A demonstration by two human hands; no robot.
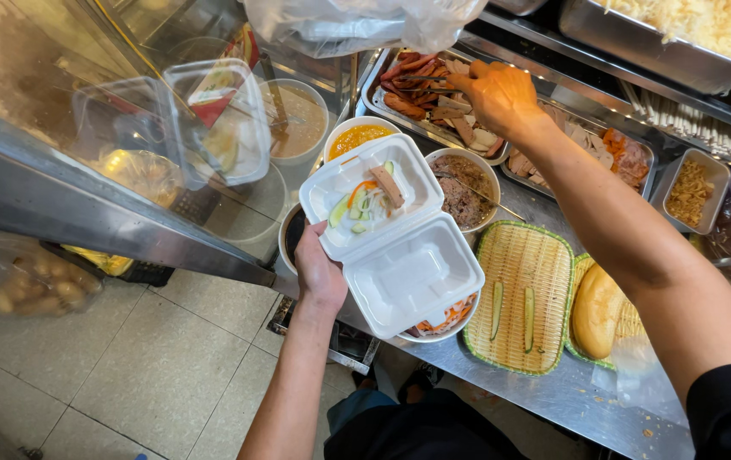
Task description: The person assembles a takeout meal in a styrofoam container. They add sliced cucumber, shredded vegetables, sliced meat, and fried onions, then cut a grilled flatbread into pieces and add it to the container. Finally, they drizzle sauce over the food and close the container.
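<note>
My left hand (319,271) holds an open white foam clamshell box (412,277) from below. One half of the box carries cucumber slices, carrot shreds and a slice of meat (387,186); the other half is bare. My right hand (495,92) reaches over a steel tray of sliced meats (421,85) and grips dark tongs (421,81) there, its fingers closed on them above the slices.
Bowls of orange sauce (357,136), minced meat (463,192) and shredded carrot (446,319) ring the box. A woven basket (523,298) with two cucumber strips and a bread roll (597,311) lie on the steel counter. A glass case stands left; noodles fill a tray (706,30) far right.
</note>
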